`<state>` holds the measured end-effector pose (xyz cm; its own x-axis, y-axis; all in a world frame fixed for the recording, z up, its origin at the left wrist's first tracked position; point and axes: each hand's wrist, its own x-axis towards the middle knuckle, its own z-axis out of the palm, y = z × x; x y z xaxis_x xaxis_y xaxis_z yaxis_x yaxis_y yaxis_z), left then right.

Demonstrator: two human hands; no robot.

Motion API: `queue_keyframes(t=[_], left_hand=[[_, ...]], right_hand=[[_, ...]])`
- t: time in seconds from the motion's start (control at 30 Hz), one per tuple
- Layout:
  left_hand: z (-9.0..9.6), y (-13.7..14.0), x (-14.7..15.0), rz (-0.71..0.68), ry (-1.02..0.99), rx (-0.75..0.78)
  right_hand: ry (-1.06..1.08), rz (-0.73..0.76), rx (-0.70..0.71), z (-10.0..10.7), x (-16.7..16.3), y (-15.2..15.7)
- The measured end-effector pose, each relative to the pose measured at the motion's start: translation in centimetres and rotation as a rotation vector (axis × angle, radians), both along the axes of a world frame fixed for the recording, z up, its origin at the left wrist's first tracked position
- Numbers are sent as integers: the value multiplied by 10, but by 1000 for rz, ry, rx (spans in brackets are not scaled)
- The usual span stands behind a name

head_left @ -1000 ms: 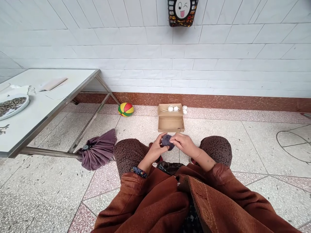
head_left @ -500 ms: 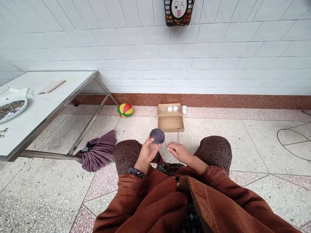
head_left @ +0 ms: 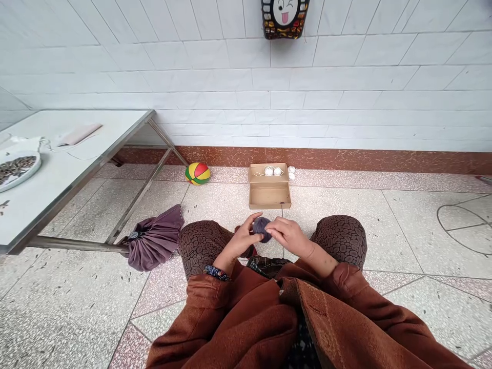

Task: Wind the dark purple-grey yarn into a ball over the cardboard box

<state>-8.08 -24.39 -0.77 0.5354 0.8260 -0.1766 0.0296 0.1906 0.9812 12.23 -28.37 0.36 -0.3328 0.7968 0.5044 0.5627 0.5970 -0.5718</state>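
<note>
My left hand (head_left: pixel 243 239) is closed round a ball of dark grey-purple yarn (head_left: pixel 262 229), thumb below and fingers along its upper left. At the right side of the ball is my right hand (head_left: pixel 289 237), its thumb and forefinger pinched together on the yarn strand; the strand between the fingertips is barely visible. A dark length of yarn (head_left: pixel 282 206) hangs over the front edge of an open cardboard box (head_left: pixel 269 195) and drops behind my right hand. In the box lid lie two white balls (head_left: pixel 268 171) with loose thread.
More white balls (head_left: pixel 292 172) lie beside the box. A colourful ball (head_left: pixel 198 173) rests by the wall. To the left stand a metal-framed table (head_left: pixel 115 123) with a plate (head_left: pixel 33 169) and a purple cloth bundle (head_left: pixel 156 241). A wire frame (head_left: pixel 463 224) lies right; a basket (head_left: pixel 285 31) hangs above.
The yarn ball in my left hand has moved right and down. My right hand has come up against it, closing the gap where the strand showed before.
</note>
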Motion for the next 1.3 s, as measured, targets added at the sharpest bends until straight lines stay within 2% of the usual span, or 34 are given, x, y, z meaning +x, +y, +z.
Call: queue_keyframes(t=[0.07, 0.17, 0.3, 0.4, 0.53, 0.6, 0.7, 0.77, 0.87, 0.97, 1.07, 1.17, 1.3], left_hand=[[4, -3, 1, -134, -76, -29], [12, -10, 3, -176, -252, -71], [22, -14, 4, -74, -415, -215], [23, -11, 6, 63, -464, -254], [17, -5, 9, 225, -415, -233], [13, -2, 10, 287, -330, -198], [7, -1, 9, 342, -134, -70], [4, -2, 8, 311, 4, 23], [3, -3, 6, 170, 94, 71], [4, -5, 6, -26, 47, 65], [8, -8, 7, -188, -73, 59], [11, -12, 8, -200, -229, 8], [14, -13, 9, -65, -314, -97]], right_hand=[[42, -57, -33, 0, 7, 8], [147, -116, -94, -5, 13, 15], [228, -147, -184, -23, 10, 13], [194, -108, -224, -37, 3, 6], [45, 34, -225, -43, -6, -5], [-11, 107, -195, -37, -7, -9], [-13, 161, -142, -21, -6, -13], [15, 157, -107, -9, -3, -11], [38, 96, -58, 3, 5, -3], [55, -2, -55, 3, 13, 10], [108, -100, -110, -8, 17, 18], [161, -147, -192, -28, 15, 18], [127, -126, -308, -51, 6, 6]])
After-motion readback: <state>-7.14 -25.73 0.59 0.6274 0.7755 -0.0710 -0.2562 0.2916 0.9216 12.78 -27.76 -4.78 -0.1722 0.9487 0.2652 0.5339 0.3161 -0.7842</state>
